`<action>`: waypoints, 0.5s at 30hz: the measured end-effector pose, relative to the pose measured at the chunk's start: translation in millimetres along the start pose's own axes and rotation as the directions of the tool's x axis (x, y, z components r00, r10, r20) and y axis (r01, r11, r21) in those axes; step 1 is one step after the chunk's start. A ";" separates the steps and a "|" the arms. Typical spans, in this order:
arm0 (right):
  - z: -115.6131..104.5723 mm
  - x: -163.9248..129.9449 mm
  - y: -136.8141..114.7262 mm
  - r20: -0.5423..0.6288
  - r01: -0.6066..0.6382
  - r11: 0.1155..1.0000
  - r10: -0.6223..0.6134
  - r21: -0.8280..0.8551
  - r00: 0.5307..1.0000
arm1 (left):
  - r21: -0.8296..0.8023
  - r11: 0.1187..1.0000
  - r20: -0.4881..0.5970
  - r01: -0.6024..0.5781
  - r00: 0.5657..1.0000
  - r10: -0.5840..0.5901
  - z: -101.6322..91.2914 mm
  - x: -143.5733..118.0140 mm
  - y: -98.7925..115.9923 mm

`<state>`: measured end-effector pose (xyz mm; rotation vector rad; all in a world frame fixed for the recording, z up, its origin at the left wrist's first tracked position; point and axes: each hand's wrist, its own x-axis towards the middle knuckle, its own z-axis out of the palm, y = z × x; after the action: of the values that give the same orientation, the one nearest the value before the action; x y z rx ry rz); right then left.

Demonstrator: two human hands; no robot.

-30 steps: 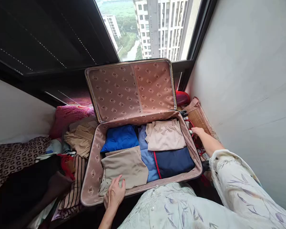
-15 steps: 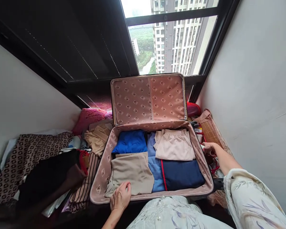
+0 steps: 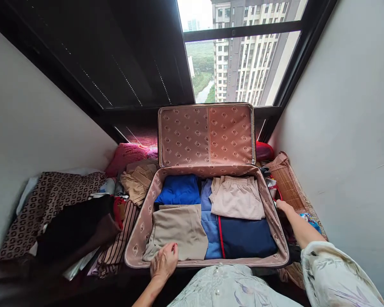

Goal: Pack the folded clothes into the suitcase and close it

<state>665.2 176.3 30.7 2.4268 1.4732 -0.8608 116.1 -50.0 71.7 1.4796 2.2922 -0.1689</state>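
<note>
An open suitcase (image 3: 137, 238) with patterned pink lining lies in front of me. Folded inside are beige trousers (image 3: 179, 230), a bright blue garment (image 3: 179, 189), a lighter blue garment (image 3: 210, 232), pale pink elastic-waist shorts (image 3: 237, 200) and a navy garment with a red stripe (image 3: 248, 238). My left hand (image 3: 164, 261) is closed over the suitcase's near rim, its fingertips at the trousers' lower edge. Outside the right wall, my right hand (image 3: 284, 208) reaches down with its fingers closed, a small white bit beside them; whatever it holds is largely hidden.
The raised lid (image 3: 208, 136) leans toward the window. Piled clothes lie to the left, including a brown patterned cloth (image 3: 64, 192) and black garment (image 3: 80, 226). A rolled woven mat (image 3: 286, 183) and blue printed item (image 3: 310, 221) sit on the right, by the wall.
The view has shifted slightly, so the suitcase appears further right and the lid lower. My right hand has moved slightly, and a blue printed item now shows beside that forearm. The packed clothes have not moved.
</note>
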 end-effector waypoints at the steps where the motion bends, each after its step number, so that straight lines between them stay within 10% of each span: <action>1: 1.1 -2.7 0.1 0.008 -0.015 1.000 0.016 -0.023 1.000 | -0.005 1.000 -0.002 0.003 1.000 -0.003 -0.3 -0.4 0.7; 9: -5.0 -32.7 4.1 0.001 -0.007 0.978 0.007 -0.206 1.000 | -0.036 0.999 -0.034 -0.002 0.999 0.001 -8.3 -9.0 7.9; 15: -68.8 -32.2 40.1 -0.080 0.073 0.965 -0.096 -0.251 0.992 | -0.022 0.999 -0.061 -0.025 0.998 0.024 -4.3 -10.4 7.9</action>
<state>715.0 161.6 99.2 2.2603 1.6189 -0.5466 125.8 -54.1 80.6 1.5207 2.3145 -0.0922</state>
